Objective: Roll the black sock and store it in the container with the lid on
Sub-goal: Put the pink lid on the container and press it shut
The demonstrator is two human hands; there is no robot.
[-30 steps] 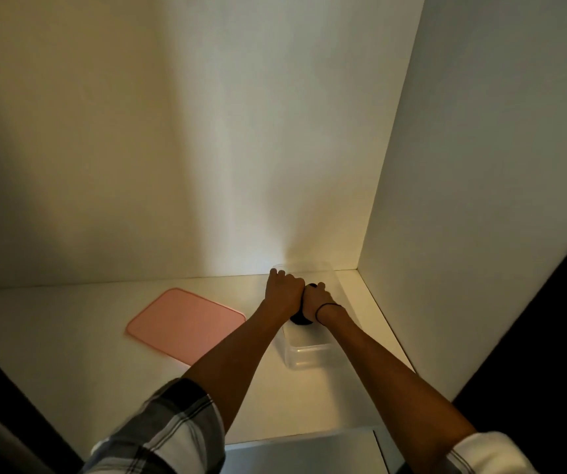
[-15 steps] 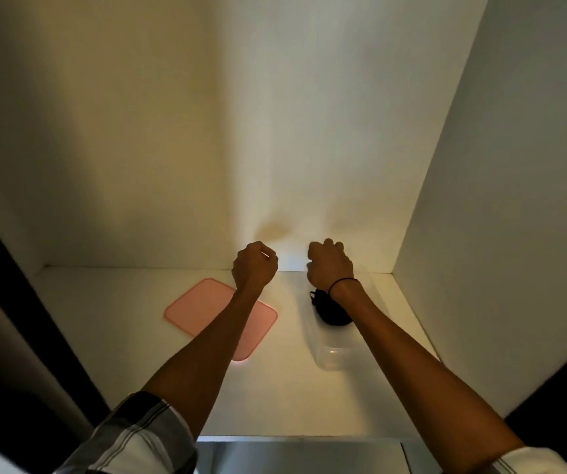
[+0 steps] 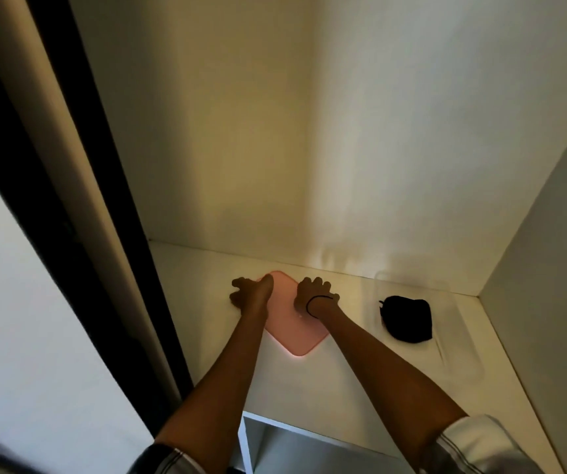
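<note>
The black sock [image 3: 406, 319], rolled into a bundle, lies inside the clear lidless container [image 3: 453, 360] at the right of the white shelf. The pink lid [image 3: 292, 331] lies flat on the shelf to the container's left. My left hand [image 3: 249, 293] is at the lid's far left corner, fingers apart and partly over the edge. My right hand [image 3: 316, 293], with a black band on the wrist, has its fingers curled over the lid's far right edge. Both hands are well away from the sock.
The white shelf [image 3: 360, 381] sits in a cabinet recess with a back wall and a right side wall [image 3: 548, 234] close to the container. A dark door frame [image 3: 80, 217] borders the left. An open compartment [image 3: 292, 449] lies below the shelf's front edge.
Both hands left the container and moved left onto the pink lid. The sock stays in the container. The camera turned left, so the container now sits further right.
</note>
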